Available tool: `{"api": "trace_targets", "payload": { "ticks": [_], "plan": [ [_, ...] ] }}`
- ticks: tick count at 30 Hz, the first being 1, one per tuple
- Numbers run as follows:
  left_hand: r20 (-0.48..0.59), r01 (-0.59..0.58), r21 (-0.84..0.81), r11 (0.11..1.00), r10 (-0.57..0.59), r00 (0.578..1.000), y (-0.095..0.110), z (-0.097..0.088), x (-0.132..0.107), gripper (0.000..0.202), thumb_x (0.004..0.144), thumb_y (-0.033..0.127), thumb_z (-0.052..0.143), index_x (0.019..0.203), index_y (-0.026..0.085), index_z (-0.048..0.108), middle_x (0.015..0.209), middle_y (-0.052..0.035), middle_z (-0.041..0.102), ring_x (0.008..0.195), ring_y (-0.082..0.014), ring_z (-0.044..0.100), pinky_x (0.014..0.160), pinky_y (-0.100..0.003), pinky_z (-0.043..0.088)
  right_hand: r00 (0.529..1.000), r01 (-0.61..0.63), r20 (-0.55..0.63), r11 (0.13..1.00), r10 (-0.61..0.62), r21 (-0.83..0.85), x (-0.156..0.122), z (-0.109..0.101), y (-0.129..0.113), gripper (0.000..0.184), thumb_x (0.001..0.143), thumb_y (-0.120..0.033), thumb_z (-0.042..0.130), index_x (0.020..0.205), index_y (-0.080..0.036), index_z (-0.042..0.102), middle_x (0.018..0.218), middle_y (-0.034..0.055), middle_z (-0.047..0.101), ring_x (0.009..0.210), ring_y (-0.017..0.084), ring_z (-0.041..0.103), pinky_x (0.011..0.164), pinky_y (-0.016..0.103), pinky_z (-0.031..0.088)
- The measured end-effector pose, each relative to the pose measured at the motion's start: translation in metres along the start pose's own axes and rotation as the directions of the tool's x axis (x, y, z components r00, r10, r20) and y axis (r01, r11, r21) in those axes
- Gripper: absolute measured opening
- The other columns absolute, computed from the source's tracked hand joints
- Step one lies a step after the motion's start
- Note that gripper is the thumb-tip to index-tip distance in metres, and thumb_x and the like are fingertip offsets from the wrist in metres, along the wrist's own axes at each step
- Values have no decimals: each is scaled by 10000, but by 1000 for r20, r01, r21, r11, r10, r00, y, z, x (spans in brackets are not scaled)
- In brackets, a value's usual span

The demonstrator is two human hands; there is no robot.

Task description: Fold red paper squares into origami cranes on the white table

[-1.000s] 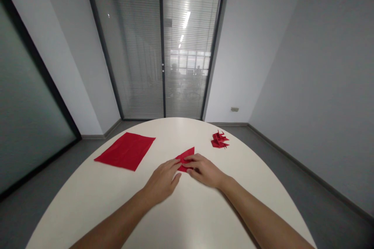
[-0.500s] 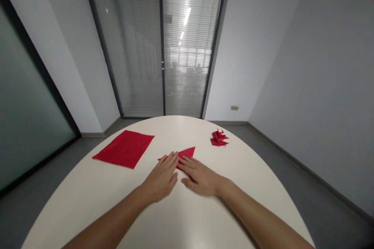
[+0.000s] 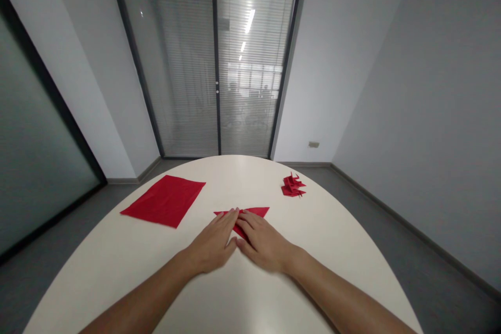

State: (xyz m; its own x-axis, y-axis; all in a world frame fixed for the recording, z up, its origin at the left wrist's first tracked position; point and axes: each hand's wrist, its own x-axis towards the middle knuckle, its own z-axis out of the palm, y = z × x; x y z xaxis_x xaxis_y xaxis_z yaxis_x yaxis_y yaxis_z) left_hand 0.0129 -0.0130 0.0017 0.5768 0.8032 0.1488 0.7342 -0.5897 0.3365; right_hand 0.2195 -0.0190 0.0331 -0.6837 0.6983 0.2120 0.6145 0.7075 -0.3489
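A red paper folded into a triangle (image 3: pixel 256 212) lies flat on the white round table (image 3: pixel 250 292) in front of me. My left hand (image 3: pixel 213 242) rests flat on its left part, fingers stretched out and together. My right hand (image 3: pixel 262 240) lies flat on its middle, fingers extended, side by side with the left. Both hands press the paper down and cover most of it; only its top edge and right tip show.
A stack of flat red paper sheets (image 3: pixel 163 200) lies at the left of the table. A small pile of folded red paper pieces (image 3: pixel 293 187) sits at the far right. Beyond the table stand glass doors with blinds (image 3: pixel 215 62) and grey walls.
The folded paper has been turned and flattened, its top edge now lying level. Both hands went from pinching it to lying flat on it, and drew slightly nearer to me.
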Motion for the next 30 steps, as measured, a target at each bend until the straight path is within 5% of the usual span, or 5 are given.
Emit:
{"api": "trace_targets", "payload": {
  "ticks": [4, 14, 21, 26, 30],
  "plan": [
    [10, -2, 9, 1000, 1, 1000, 2, 0, 0, 681, 937, 246, 434, 1563, 80, 222, 1625, -172, 228, 1506, -279, 228, 1217, -494, 257, 974, -139, 174, 990, 143, -33, 0, 2, -1, 684, 1024, -492, 317, 1570, -87, 239, 1628, 185, 189, 1517, 327, 149, 1233, 515, 168],
    [36, -117, 15, 993, 117, 993, 3, -7, -6, 603, 953, 341, 505, 1534, 308, 348, 1630, -61, 263, 1512, -356, 167, 1191, -616, 214, 924, -343, 146, 934, 355, -99, 1, 1, 36, 764, 1011, -568, 225, 1579, -60, 172, 1630, 176, 115, 1524, 303, 102, 1227, 520, 137],
    [14, 43, 61, 997, -44, 999, 12, -1, -2, 603, 1030, 474, 290, 1538, 153, 337, 1602, -129, 316, 1507, -316, 212, 1202, -566, 217, 912, -366, 145, 920, 384, -138, 1, -3, 31, 811, 986, -596, 272, 1577, -49, 170, 1633, 172, 116, 1529, 308, 87, 1225, 545, 68],
    [-80, 190, 113, 975, -181, 980, 10, 10, 6, 637, 1004, 439, 321, 1496, 37, 374, 1589, -214, 301, 1489, -327, 264, 1193, -513, 264, 918, -352, 143, 927, 369, -133, 0, -5, 30, 887, 949, -691, 290, 1584, -85, 160, 1639, 158, 124, 1530, 312, 86, 1221, 553, 50],
    [-152, 246, 106, 964, -229, 961, 10, 16, 8, 670, 972, 486, 373, 1476, 46, 398, 1576, -229, 328, 1483, -338, 278, 1190, -512, 269, 923, -341, 144, 931, 357, -128, 0, -6, 31, 886, 950, -687, 296, 1585, -85, 150, 1642, 153, 110, 1531, 311, 72, 1222, 549, 36]
  ]
}}
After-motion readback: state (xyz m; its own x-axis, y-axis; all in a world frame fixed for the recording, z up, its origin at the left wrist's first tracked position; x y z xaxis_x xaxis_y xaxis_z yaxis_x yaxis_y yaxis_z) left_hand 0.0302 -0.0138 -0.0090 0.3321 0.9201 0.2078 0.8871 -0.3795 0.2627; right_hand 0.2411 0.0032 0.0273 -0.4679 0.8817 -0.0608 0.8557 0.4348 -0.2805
